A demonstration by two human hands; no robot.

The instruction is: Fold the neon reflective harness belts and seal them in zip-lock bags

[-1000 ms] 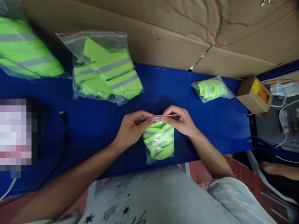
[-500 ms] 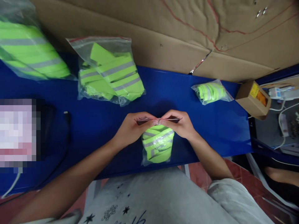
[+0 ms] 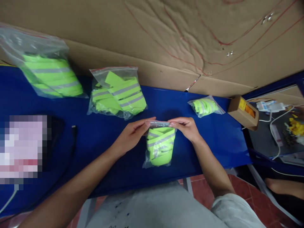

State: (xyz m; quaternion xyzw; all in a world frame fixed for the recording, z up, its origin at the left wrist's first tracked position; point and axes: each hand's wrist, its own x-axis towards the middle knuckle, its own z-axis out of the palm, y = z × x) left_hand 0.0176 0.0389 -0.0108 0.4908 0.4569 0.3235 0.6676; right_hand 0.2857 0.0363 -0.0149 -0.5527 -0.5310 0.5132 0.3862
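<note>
A small clear zip bag [image 3: 161, 147] packed with folded neon-yellow reflective straps is near the table's front edge. My left hand [image 3: 133, 134] pinches the bag's upper left corner between thumb and fingers. At the upper right corner, my right hand [image 3: 186, 127] pinches the red-lined zip edge. The top edge stretches between both hands, and the straps sit below it inside the plastic.
Two larger bags of reflective straps, a middle bag [image 3: 121, 95] and a left bag [image 3: 52, 74], lie along the cardboard wall [image 3: 152, 60]. Right of them are a small strap bag [image 3: 205, 106] and a cardboard box [image 3: 243, 112]. A black cable [image 3: 73, 139] and a blurred-out device [image 3: 22, 148] lie left on the blue table [image 3: 102, 171].
My hands have moved apart along the bag's top edge to its corners, and the top now faces me more openly. The view has shifted, so the background sits lower.
</note>
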